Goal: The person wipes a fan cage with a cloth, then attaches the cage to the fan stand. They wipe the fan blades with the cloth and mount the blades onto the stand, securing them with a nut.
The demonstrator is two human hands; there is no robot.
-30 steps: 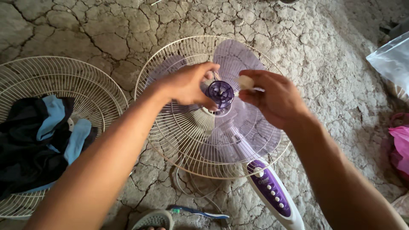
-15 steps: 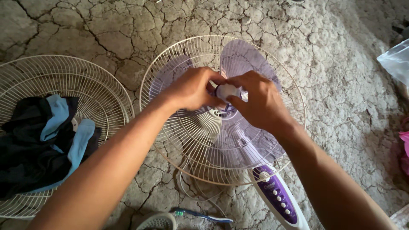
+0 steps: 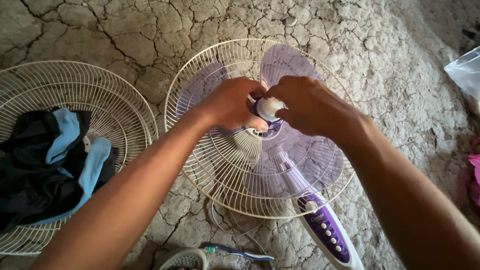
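A fan lies flat on cracked ground, its white rear wire guard (image 3: 210, 165) holding a translucent purple blade (image 3: 310, 165). At the blade's purple hub sits a small white cap (image 3: 270, 107). My right hand (image 3: 312, 106) pinches that cap with its fingertips. My left hand (image 3: 231, 102) grips the hub just left of it, thumb under the cap. The fan's purple and white control panel (image 3: 327, 232) with several buttons points toward the bottom right.
A second white wire guard (image 3: 75, 90) lies to the left with a black and blue cloth (image 3: 47, 165) in it. A toothbrush (image 3: 240, 251) and a round grey object (image 3: 184, 260) lie at the bottom. A clear plastic bag (image 3: 465, 70) is at right, pink fabric (image 3: 474, 175) below it.
My right hand, holding the white cap apart from the hub a second ago, has brought it onto the hub. Both hands have closed in together over the centre.
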